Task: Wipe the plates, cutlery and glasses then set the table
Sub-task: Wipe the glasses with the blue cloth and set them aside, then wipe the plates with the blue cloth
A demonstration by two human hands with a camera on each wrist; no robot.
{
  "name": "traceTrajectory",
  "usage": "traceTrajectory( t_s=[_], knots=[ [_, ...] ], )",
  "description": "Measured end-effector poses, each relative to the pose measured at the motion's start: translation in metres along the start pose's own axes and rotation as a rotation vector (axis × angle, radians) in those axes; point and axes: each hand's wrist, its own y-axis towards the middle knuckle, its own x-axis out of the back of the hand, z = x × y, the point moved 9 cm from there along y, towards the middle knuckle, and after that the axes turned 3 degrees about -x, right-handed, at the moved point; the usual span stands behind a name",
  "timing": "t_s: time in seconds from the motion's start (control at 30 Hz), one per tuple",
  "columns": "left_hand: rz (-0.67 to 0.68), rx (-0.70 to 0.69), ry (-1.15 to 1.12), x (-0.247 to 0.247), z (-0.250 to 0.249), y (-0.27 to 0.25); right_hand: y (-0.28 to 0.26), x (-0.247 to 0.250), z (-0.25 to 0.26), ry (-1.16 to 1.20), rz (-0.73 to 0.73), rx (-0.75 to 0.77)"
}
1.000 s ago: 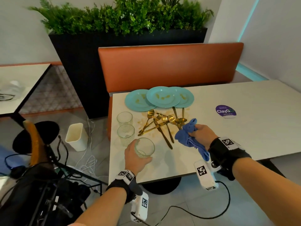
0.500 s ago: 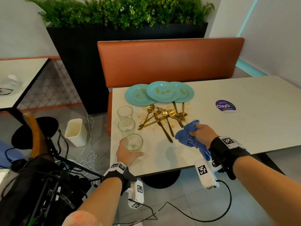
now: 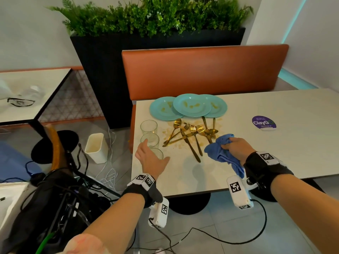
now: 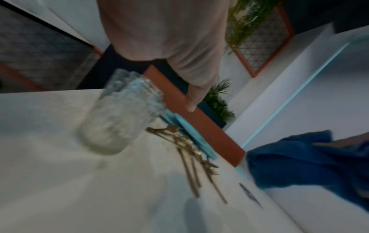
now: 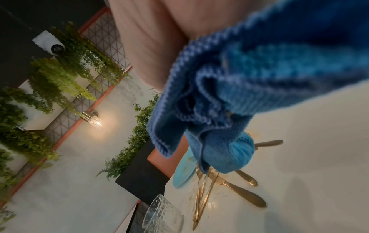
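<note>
Having set the nearest glass [image 3: 157,153] down, the left hand [image 3: 150,159] spreads free; right hand [image 3: 235,147] grips the cloth [image 3: 222,153], wiping pending.

Her left hand [image 3: 149,159] hangs spread and loose, fingers apart, while the right hand [image 3: 235,146] is clenched, both forearms extended.

Our left hand [image 3: 150,158] covers most of the nearest glass [image 3: 158,153]. The left wrist view is motion-blurred; the blue cloth [image 5: 249,82] hides our right fingers.
</note>
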Motion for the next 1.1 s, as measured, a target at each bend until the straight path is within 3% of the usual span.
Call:
traceTrajectory(
  t_s=[0.17, 0.3, 0.47, 0.87, 1.0, 1.1],
  knots=[
    [-0.014, -0.102, -0.107, -0.006, -0.086, 0.022, 0.004, 0.020, 0.008, 0.038, 0.012, 0.028],
    [0.058, -0.195, -0.132, -0.026, -0.143, 0.044, 0.011, 0.049, 0.010, 0.067, -0.007, 0.039],
    [0.169, -0.237, -0.044, -0.061, -0.172, 0.082, 0.035, 0.079, 0.014, 0.008, -0.029, 0.037],
    [0.485, -0.132, 0.524, -0.189, -0.154, 0.258, 0.178, 0.093, 0.039, 0.031, -0.083, -0.072],
    [0.504, 0.055, 0.583, -0.207, -0.114, 0.302, 0.227, 0.079, 0.059, -0.027, -0.077, -0.089],
    [0.506, 0.114, 0.603, -0.215, -0.090, 0.324, 0.254, 0.065, 0.070, -0.097, -0.059, -0.076]
  ],
)
